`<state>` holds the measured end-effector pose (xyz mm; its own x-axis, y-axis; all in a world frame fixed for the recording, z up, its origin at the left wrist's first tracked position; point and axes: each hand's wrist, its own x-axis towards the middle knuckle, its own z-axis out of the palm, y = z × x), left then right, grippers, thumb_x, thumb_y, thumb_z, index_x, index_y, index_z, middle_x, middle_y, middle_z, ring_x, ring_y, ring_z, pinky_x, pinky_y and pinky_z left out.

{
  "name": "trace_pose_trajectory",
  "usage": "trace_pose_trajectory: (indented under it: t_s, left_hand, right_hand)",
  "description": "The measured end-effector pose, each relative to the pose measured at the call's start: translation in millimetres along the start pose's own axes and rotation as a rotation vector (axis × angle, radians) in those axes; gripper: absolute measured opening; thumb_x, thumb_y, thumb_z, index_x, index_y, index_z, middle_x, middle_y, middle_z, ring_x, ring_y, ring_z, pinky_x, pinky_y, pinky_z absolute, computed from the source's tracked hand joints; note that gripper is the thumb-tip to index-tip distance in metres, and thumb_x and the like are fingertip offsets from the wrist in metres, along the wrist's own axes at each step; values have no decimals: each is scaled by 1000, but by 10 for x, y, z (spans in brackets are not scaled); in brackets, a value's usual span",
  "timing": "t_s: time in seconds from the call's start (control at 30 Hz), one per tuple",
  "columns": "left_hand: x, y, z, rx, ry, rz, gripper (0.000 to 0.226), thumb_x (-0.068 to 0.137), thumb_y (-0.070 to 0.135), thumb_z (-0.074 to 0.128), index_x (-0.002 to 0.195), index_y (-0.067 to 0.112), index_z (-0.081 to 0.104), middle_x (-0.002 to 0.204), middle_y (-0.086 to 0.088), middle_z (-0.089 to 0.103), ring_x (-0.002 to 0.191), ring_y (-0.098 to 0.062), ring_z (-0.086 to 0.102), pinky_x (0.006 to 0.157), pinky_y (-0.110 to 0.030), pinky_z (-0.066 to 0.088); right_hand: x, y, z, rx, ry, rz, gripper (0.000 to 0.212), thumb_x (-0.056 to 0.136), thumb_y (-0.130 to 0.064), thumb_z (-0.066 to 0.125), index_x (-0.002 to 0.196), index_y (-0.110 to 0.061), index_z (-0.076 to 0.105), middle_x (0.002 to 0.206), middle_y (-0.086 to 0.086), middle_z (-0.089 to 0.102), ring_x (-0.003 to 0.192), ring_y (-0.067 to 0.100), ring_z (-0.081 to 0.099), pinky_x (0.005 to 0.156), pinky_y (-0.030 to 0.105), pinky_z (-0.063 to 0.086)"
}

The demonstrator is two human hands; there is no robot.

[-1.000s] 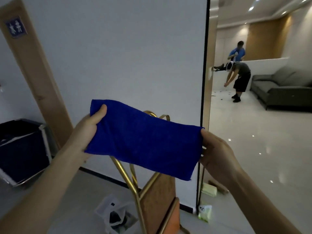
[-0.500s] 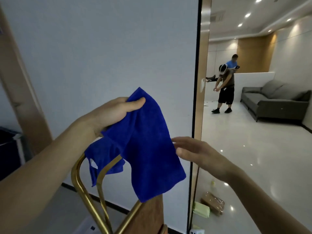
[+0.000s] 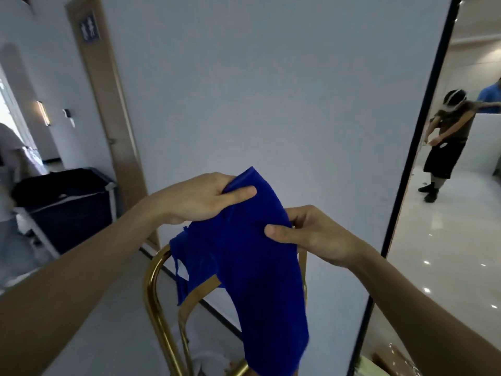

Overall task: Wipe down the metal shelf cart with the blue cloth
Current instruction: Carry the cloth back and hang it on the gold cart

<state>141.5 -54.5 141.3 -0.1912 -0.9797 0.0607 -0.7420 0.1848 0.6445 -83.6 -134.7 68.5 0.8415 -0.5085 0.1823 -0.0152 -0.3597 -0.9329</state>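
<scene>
In the head view, the blue cloth (image 3: 244, 253) hangs in the air in front of a white wall, above the golden frame of the metal shelf cart (image 3: 154, 294); the left hand (image 3: 200, 198) pinches its upper corner, thumb on top, fingers clamped on the fabric; the right hand (image 3: 306, 234) pinches the right edge lower down, fingers also clamped on it. The cloth does not seem to touch the cart, though it hides part of the frame. The step in hand looks like folding or gathering the cloth; next the person probably must lower it onto the rail and press while sliding along the tube.
</scene>
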Motion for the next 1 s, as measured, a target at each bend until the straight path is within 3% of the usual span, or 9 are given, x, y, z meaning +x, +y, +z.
trace_pose_trajectory:
  t_s: [0.2, 0.33, 0.47, 0.6, 0.73, 0.83, 0.93, 1.0]
  left_hand:
    - [281, -211, -72, 233, 183, -6, 60, 82, 67, 44, 98, 14, 67, 89, 1, 71, 75, -10, 65, 72, -26, 52]
    - [562, -398, -64, 321, 301, -68, 50, 91, 57, 50, 92, 9, 65, 81, -2, 66, 71, -15, 61, 67, -28, 47]
    - [680, -651, 35, 335, 332, -207, 46, 87, 54, 61, 117, 18, 62, 105, 4, 62, 91, -16, 60, 69, -22, 46]
    - [653, -831, 209, 240, 358, -255, 44, 84, 40, 72, 122, 24, 58, 114, 1, 64, 90, -10, 59, 65, -14, 43]
    - [600, -883, 399, 236, 340, -283, 41, 85, 31, 73, 122, 21, 58, 116, -2, 65, 92, -12, 62, 73, -21, 52]
    - [543, -878, 512, 307, 376, -340, 48, 85, 28, 73, 128, 18, 53, 120, -4, 62, 98, -16, 61, 82, -28, 53]
    - [429, -832, 607, 463, 356, -347, 57, 84, 26, 74, 134, 18, 47, 126, -4, 53, 101, -16, 55, 92, -33, 49]
    - [326, -766, 661, 504, 368, -319, 51, 84, 29, 73, 130, 20, 51, 123, -2, 50, 99, -15, 53, 93, -35, 48]
  right_hand:
    - [334, 284, -170, 69, -60, 12, 29, 97, -39, 61, 119, -23, 71, 121, 4, 72, 107, 30, 70, 89, 49, 59]
    - [597, 408, -276, 34, 9, 52, 33, 95, -43, 63, 117, -19, 70, 114, 2, 74, 102, 26, 73, 88, 50, 59]
    - [793, 563, -341, -82, 19, 94, 36, 94, -43, 63, 119, -18, 67, 108, -1, 76, 95, 21, 74, 85, 49, 60]
    - [883, 685, -387, -180, -44, 55, 32, 99, -39, 57, 127, -24, 64, 108, -6, 75, 91, 17, 75, 77, 39, 63]
    - [1025, 749, -433, -460, -56, -14, 27, 99, -36, 56, 123, -26, 65, 106, -8, 73, 87, 12, 72, 73, 32, 63]
    - [1115, 824, -435, -712, -123, -108, 26, 97, -37, 59, 117, -24, 68, 115, -7, 69, 95, 11, 66, 83, 32, 58]
    - [1170, 973, -442, -628, -141, -12, 29, 93, -39, 66, 116, -20, 65, 117, -2, 66, 98, 17, 67, 85, 34, 60]
    - [1186, 1045, -451, -555, -134, 16, 29, 92, -40, 67, 115, -23, 62, 114, -3, 65, 95, 17, 68, 83, 36, 61]
